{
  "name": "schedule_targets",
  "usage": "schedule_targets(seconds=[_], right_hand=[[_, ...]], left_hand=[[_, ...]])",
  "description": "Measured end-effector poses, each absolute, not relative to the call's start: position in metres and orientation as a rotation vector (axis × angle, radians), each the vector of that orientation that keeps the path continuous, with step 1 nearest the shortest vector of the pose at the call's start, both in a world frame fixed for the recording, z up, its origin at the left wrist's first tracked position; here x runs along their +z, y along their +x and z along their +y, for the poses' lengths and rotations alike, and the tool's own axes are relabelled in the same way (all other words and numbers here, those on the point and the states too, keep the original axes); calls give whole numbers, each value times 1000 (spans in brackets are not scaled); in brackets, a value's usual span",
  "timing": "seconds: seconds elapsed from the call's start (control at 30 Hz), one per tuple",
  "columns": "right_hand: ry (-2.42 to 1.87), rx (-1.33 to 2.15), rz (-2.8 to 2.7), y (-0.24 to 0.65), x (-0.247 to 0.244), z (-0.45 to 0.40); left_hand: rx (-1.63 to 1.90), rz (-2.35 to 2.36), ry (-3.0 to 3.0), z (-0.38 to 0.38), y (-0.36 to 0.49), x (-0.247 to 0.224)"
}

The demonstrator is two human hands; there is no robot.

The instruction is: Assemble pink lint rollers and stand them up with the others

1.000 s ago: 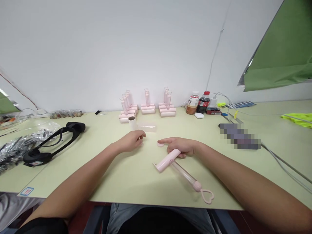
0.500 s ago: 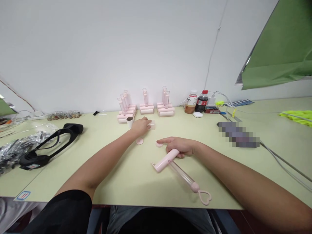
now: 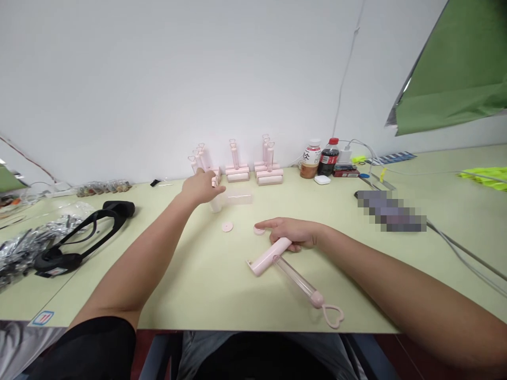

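Pink lint roller with a heart-loop handle (image 3: pixel 294 277), lying on the pale green table (image 3: pixel 198 295), just to the near side of the right hand (image 3: pixel 291 232). Runs lengthwise, along its clear handle, from far left to near right, ending in the heart loop. Crosswise to that, the head, far-right end up against the right hand. So yeah, right hand way nearer; left hand (image 3: pixel 200 187) well off to the far left, in front of some standing pink rollers (image 3: pixel 236 171).

Hands well apart. Right index fingertip down on a pink disc (image 3: pixel 259 230), other fingers curled behind the roller head, can't tell if gripping. Left hand over a pale tube (image 3: pixel 215 205), no telling whether clamped on it.

As for writing, not much luck. White-capped bottle (image 3: pixel 311 160) at far right: dark character on a white label, too small to read. Right beside it, a red-capped bottle of dark drink (image 3: pixel 328 158), red label, brand unreadable. At near left, table sticker (image 3: pixel 43 317), blue outline, red strokes, maybe "11".
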State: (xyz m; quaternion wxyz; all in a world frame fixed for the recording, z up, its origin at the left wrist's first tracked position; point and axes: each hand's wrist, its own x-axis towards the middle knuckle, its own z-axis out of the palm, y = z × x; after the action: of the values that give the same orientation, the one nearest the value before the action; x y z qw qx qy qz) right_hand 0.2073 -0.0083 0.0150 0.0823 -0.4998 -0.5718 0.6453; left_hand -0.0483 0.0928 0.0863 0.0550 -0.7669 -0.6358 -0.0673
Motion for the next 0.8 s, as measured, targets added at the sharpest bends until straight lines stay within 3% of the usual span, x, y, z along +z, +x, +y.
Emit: schedule_targets(seconds=[0.1, 0.43, 0.63, 0.8], right_hand=[[-1482, 1930, -1705, 208, 15, -8], [-1492, 1938, -1682, 210, 12, -8], [-1433, 1951, -1646, 212, 10, -7], [-1435, 1946, -1634, 214, 6, -5]], left_hand=[[-2, -1929, -2533, 104, -66, 84], [-120, -1861, -2619, 135, -59, 71], [-140, -1844, -2391, 78, -41, 73], [279, -1739, -2807, 38, -31, 49]])
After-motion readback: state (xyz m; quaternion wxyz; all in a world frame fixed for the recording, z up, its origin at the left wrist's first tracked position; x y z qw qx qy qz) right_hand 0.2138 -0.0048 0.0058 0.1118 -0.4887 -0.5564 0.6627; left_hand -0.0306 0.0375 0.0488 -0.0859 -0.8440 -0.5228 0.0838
